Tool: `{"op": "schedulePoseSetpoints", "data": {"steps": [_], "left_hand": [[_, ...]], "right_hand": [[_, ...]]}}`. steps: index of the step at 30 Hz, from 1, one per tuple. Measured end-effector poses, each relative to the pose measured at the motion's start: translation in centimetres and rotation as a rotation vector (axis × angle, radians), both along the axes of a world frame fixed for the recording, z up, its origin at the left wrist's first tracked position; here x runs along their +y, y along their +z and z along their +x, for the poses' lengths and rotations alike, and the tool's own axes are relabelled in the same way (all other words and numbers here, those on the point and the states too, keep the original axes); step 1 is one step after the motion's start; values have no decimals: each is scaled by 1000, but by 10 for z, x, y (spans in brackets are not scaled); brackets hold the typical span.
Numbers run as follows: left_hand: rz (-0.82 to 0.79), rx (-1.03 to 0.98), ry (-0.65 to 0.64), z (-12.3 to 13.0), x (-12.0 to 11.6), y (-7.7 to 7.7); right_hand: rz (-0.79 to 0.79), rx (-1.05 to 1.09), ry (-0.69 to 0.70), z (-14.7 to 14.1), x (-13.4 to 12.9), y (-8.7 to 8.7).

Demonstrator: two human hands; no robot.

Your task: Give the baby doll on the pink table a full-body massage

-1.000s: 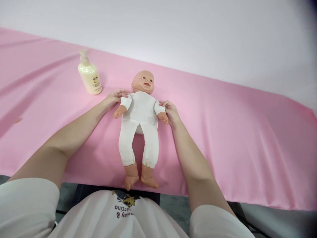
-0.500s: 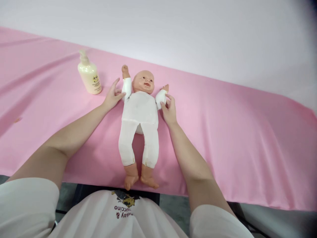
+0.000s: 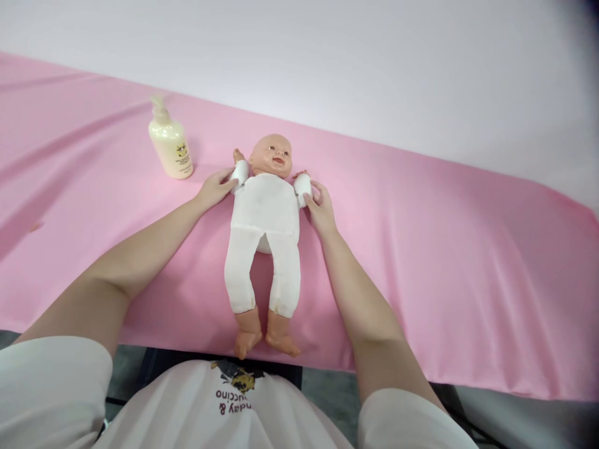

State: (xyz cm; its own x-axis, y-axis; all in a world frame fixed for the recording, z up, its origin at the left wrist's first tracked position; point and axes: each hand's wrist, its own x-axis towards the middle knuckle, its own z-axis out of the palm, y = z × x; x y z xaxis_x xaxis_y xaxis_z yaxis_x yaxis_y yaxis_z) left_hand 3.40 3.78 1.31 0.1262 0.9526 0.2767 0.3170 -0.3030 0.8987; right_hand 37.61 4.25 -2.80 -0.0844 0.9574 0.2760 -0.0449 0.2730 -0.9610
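Note:
A baby doll with a white cloth body lies on its back, its head toward the far side and its bare feet near the table's front edge. My left hand is closed around the doll's arm on the left, thumb on the near side. On the other side, my right hand grips the doll's other arm between thumb and fingers. Both doll arms are bent up beside its head, and its hands partly show above the sleeves. Some of my fingertips are hidden behind the arms.
A pump bottle of pale yellow liquid stands to the left, beyond my left hand. Pink cloth covers the table, with folds on both sides. Behind it rises a white wall. The table's front edge is close to my body.
The doll's arm in my left hand has come down from its raised pose, and my left fingers have closed around it. The arm in my right hand has turned slightly inward.

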Motion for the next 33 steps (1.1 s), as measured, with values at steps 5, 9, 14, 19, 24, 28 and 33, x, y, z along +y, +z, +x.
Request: {"op": "schedulePoseSetpoints", "data": {"steps": [5, 9, 14, 19, 24, 28, 33], "left_hand": [[-78, -415, -53, -1, 6, -4], [-114, -596, -101, -2, 8, -1], [-170, -714, -110, 0, 8, 0], [-228, -627, -84, 1, 1, 0], [-223, -458, -113, 2, -1, 0], [-203, -434, -122, 0, 2, -3], [-212, -505, -132, -4, 5, -5]], "right_hand": [[-43, 193, -39, -2, -2, 8], [-38, 264, -33, -3, -3, 14], [-139, 296, -52, -6, -10, 21], [-131, 197, -35, -9, -18, 27], [-101, 36, 8, -5, -14, 22], [-127, -10, 15, -2, -12, 19], [-176, 143, 26, -5, -14, 24]]}}
